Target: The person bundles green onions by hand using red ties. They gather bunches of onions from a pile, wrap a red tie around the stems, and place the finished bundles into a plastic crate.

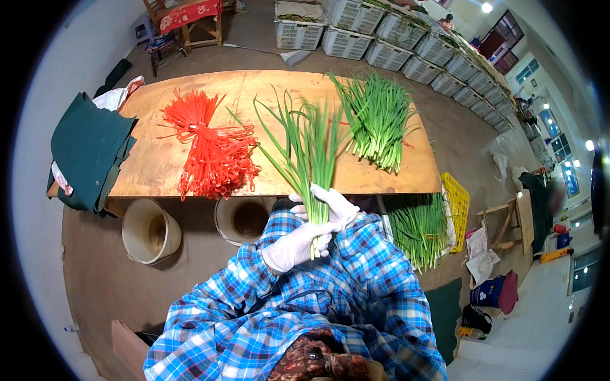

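Note:
Both my hands wear white gloves and hold a loose bunch of long green chives (311, 143) upright over my lap, at the table's near edge. My left hand (297, 246) is closed round the pale lower ends. Just above it, my right hand (337, 206) wraps the stalks from the right. The leaf tips fan out over the table, a few bending to the left. A pile of red plastic ties (213, 149) lies on the table to the left of the bunch. On the right rests a thick heap of chives (378, 120).
The wooden table (149, 162) spans the front, with dark green cloth (86, 152) over its left end. Below it stand two pale buckets (135, 238) (225, 222). At lower right, a crate of chives (416, 228) sits beside a yellow basket (456, 213). Grey crates (346, 43) line the back.

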A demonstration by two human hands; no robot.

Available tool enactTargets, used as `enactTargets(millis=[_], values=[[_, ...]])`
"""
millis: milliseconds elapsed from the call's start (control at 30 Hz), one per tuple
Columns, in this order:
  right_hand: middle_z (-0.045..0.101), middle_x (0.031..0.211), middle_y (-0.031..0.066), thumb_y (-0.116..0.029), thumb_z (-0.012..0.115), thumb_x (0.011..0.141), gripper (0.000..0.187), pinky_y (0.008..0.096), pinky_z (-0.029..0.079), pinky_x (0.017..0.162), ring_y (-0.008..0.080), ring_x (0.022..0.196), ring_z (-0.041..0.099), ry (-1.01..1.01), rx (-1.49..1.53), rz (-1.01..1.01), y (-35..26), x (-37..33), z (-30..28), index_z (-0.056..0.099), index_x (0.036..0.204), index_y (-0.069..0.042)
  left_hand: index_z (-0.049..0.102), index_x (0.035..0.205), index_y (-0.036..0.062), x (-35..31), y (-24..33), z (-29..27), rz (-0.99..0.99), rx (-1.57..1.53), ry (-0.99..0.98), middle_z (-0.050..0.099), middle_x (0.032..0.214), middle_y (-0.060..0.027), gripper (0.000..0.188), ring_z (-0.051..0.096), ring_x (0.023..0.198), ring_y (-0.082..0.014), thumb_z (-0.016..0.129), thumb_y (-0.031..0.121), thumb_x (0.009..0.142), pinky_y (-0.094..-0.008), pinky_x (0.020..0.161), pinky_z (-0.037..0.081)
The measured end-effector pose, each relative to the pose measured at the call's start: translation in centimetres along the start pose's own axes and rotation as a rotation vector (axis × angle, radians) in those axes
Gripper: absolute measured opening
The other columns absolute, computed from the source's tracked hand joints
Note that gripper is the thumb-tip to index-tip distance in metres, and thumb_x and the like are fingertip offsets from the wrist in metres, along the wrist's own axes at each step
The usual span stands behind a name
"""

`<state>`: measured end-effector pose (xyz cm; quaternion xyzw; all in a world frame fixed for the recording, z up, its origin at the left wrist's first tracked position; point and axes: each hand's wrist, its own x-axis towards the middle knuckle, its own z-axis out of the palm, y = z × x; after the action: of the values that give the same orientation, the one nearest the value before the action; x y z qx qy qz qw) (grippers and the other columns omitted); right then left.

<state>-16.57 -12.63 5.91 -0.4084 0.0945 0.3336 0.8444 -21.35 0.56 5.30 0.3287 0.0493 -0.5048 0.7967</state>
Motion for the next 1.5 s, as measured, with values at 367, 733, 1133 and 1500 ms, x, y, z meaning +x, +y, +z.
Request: enactTargets(millis=[367,733,1133,1500], values=[[0.051,0.069,0.0011,-0.013,0.056,0.083,0.029,0.0218,0.042,0.046,0.0085,0.054,0.049,0.150,-0.237,-0.312,-1.7,-0.1,4.0,0.053,0.109,-0.002,0.057,0.092,0.0045,-1.3,0.5,-0.7,0.065,0.347,-0.051,0.058,0.073,-0.0028,0.022,0.056,0.063,-0.0125,0.061,0.024,0.083,-0.0247,0.062,0.047],[0.062,0.079,0.0040,-0.006,0.061,0.079,0.022,0.0228,0.046,0.062,0.0095,0.068,0.057,0.250,-0.572,-0.967,-10.7,-0.7,6.3,0.060,0.100,0.001,0.016,0.138,-0.0003,2.8,15.2,4.2,0.900,0.697,0.062,0.042,0.126,-0.0139,0.082,0.040,0.117,-0.0182,0.067,0.014,0.075,-0.0297,0.095,0.036],[0.059,0.095,0.0073,-0.002,0.061,0.074,0.030,0.0271,0.045,0.075,0.0137,0.086,0.055,0.424,-0.650,-1.189,-9.6,3.7,-1.9,0.053,0.103,0.001,0.036,0.127,0.0041,9.2,16.5,7.0,0.899,0.882,0.008,0.052,0.112,-0.0092,0.059,0.049,0.101,-0.0163,0.064,0.018,0.077,-0.0286,0.087,0.040],[0.054,0.108,0.0077,0.005,0.055,0.078,0.038,0.0273,0.041,0.085,0.0157,0.098,0.051,0.305,-0.300,-1.254,-7.6,5.7,-3.6,0.047,0.114,0.001,0.041,0.126,0.0058,9.7,15.4,7.1,0.829,0.874,0.036,0.052,0.112,-0.0035,0.050,0.047,0.102,-0.0131,0.061,0.018,0.081,-0.0286,0.090,0.037]])
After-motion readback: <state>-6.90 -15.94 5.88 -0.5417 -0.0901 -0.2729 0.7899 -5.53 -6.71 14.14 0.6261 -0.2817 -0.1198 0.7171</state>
